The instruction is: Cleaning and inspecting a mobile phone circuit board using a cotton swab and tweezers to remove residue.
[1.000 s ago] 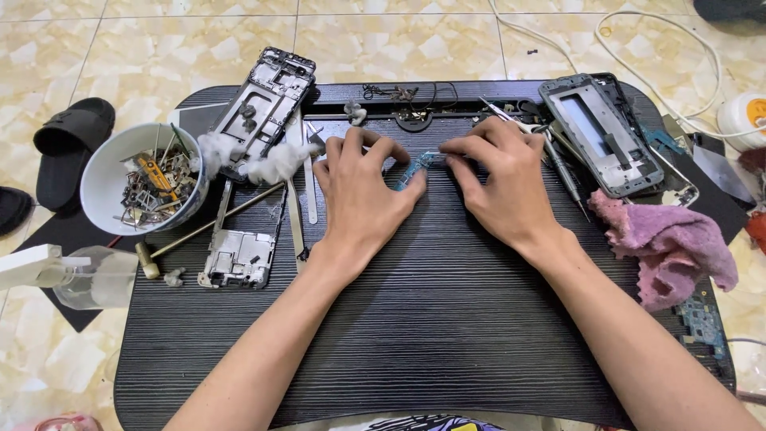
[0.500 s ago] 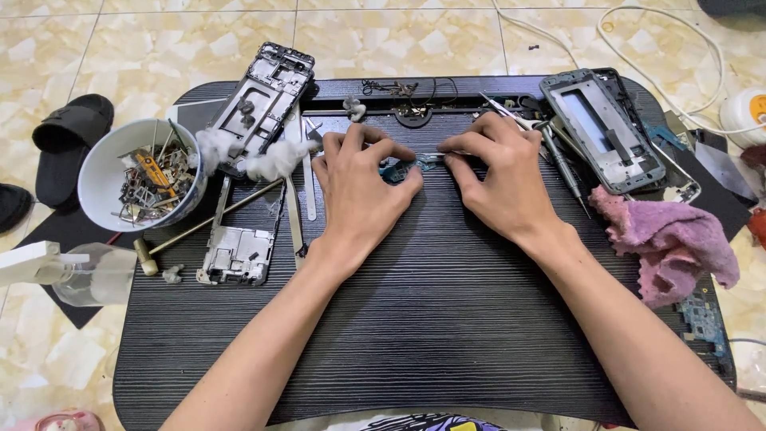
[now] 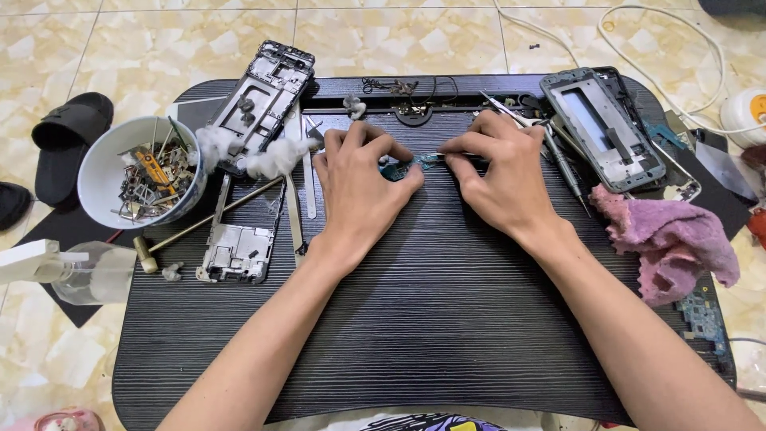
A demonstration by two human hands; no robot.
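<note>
Item: small teal-blue circuit board [image 3: 404, 167], long axis approx. left-right, flat on black ribbed lap table [image 3: 415, 319], far centre.
L hand [image 3: 363, 179]: fingers curled, pinching board's left end.
R hand [image 3: 499, 172]: pinching thin metal tweezers [image 3: 447, 155], tip on board.
Nearby: white bowl of metal scraps [image 3: 140, 172] left; pink cloth [image 3: 670, 239] right; grey phone frame [image 3: 602, 128] far right.

Both forearms extend forward from the lower edge of the view and converge toward the centre. The left hand [image 3: 363, 187] lies palm down, fingers curled, thumb angled inward. The right hand [image 3: 499, 175] lies palm down, fingers bent, index finger and thumb pinched together toward the left hand.
</note>
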